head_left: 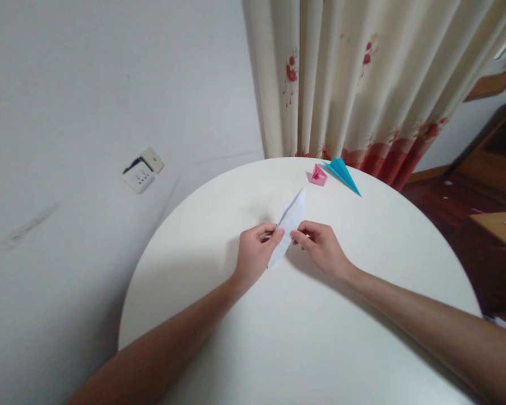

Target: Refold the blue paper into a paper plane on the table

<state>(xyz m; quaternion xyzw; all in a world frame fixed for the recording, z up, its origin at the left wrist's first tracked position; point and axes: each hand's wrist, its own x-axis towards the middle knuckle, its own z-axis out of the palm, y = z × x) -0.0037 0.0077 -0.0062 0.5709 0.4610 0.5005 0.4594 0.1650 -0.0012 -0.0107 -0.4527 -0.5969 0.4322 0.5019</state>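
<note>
Right now you have the long, pointed piece of folded white paper (293,216) between your two hands, over the round white desk (278,343), one tip aimed away from you and the other towards you. On the paper's left side, your left hand (256,250) has a firm-looking grip, thumb flat on the near face and fingers tucked behind. At its right edge, your right hand (320,244) makes a small, nearly closed grip, thumb tip lapping the edge and fingers curled close under it; how much they hold behind is hidden. You seem to be working a fold or crease by fingertip, and that calls for a steady left pinch with light, exact pressure from the right. Beyond the paper and to its right stand a small pink folded-paper shape (319,176) and, farther right, a slim blue pointed folded-paper shape (343,174), both apart from your hands.
</note>
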